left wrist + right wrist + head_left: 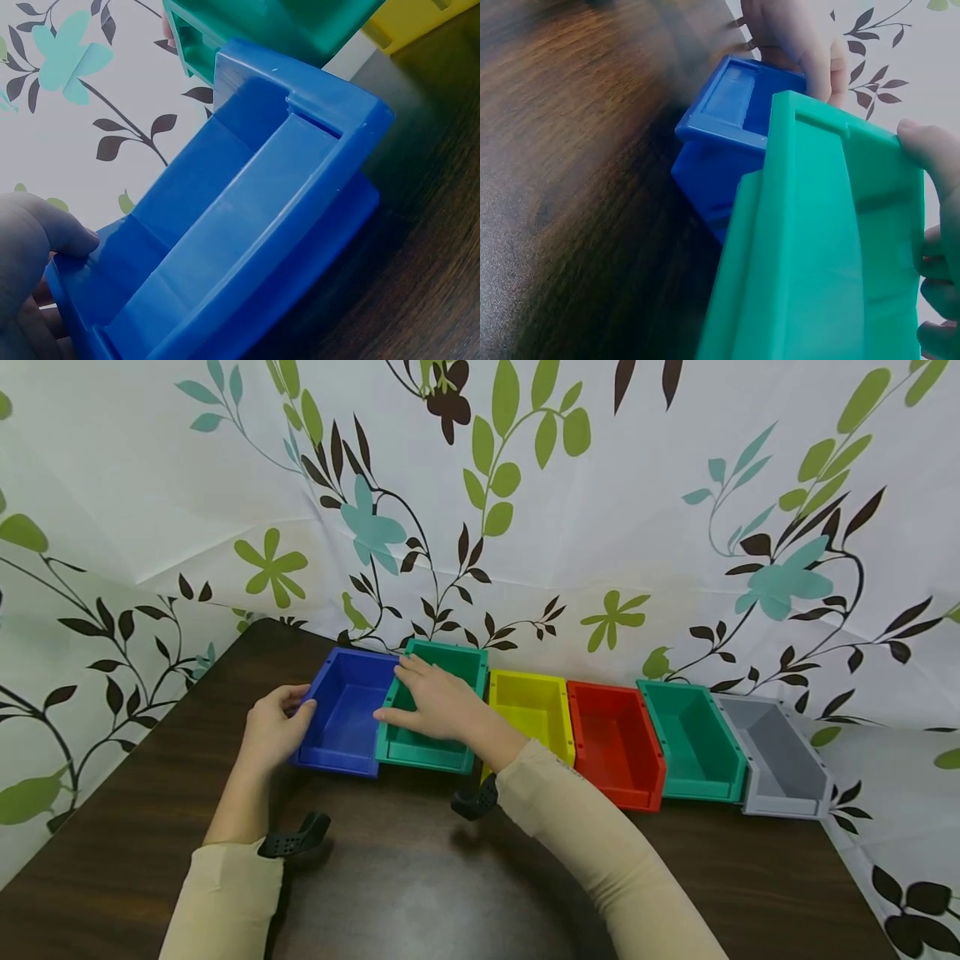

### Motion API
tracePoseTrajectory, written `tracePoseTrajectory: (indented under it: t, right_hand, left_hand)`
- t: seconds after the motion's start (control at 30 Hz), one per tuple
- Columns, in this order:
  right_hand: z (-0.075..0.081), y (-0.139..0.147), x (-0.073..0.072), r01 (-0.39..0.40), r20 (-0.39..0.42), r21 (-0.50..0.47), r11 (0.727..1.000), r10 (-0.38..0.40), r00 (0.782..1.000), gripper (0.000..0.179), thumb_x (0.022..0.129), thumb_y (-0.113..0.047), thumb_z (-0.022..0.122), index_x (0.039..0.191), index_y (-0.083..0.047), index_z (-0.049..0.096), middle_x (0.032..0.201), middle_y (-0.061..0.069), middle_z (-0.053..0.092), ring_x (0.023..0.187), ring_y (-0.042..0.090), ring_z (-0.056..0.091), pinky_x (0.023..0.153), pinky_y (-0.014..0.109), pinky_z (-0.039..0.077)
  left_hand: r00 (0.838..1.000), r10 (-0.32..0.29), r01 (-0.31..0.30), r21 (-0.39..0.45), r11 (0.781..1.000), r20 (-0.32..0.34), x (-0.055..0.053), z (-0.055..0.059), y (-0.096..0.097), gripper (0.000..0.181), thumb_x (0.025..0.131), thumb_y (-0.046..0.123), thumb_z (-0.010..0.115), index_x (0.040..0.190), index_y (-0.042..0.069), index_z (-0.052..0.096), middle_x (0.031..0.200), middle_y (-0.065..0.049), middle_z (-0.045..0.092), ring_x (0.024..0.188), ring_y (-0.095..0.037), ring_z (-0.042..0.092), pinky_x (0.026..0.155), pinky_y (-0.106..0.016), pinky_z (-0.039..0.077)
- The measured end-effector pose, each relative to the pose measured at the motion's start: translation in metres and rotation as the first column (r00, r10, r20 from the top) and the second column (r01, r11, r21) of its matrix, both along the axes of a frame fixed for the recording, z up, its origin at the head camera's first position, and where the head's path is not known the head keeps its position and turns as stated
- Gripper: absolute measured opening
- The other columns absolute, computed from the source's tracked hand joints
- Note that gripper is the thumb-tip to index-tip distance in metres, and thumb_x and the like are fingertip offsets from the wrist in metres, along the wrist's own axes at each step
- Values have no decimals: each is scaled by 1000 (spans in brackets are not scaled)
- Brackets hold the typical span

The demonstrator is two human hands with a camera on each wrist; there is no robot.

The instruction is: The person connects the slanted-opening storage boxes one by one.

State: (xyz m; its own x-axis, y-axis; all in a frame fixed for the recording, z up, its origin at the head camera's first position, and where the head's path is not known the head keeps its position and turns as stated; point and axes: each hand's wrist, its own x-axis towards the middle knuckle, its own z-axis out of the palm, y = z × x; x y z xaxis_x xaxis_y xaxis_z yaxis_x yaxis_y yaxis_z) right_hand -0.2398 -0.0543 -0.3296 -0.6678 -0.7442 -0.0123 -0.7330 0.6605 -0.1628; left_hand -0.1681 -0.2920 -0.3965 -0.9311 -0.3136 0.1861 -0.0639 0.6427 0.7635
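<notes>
A blue plastic bin [341, 718] stands at the left end of a row of open-fronted bins. My left hand [276, 727] grips its left wall, with the thumb over the rim on the inside and the other fingers outside, as the left wrist view [34, 262] shows of that hand. Beside it is a green bin [427, 752], its left edge overlapping the blue one's right side. My right hand [438, 697] reaches across the green bin and holds its rim. In the right wrist view the thumb [930, 150] lies at the rim's corner, the other fingers lower along the edge.
Farther right in the row stand a yellow bin [528, 706], a red bin [615, 743], a second green bin [690, 743] and a grey bin [780, 752]. All rest on a dark wooden table [420, 877]. A leaf-patterned cloth [637, 510] hangs close behind.
</notes>
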Motion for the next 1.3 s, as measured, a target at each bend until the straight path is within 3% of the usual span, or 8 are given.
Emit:
tracePoseTrajectory:
  t: [0.5,0.8,1.3]
  right_hand:
    - [-4,0,-2,-9,8,2,1000,9,1000,83,89,-68,38,149,-12,30,158,5,22,147,17,16,115,37,27]
    - [-22,0,-2,-27,2,7,1000,27,1000,84,89,-68,38,149,-10,30,157,7,22,146,19,18,115,38,28]
    - [-37,0,-1,-20,-7,0,1000,20,1000,83,89,-68,37,149,-10,30,157,6,23,146,19,18,115,36,27]
  left_hand:
    - [1000,4,-4,1,1000,15,-1,1,0,40,97,21,47,126,-6,54,118,-32,59,105,-42,58,87,-56,48]
    - [1000,3,-3,-1,1000,17,-2,2,0,40,97,22,47,126,-6,54,118,-31,59,104,-42,58,86,-56,48]
    - [1000,3,-3,0,1000,25,0,3,2,42,98,23,46,127,-6,53,119,-31,59,103,-42,57,85,-54,48]
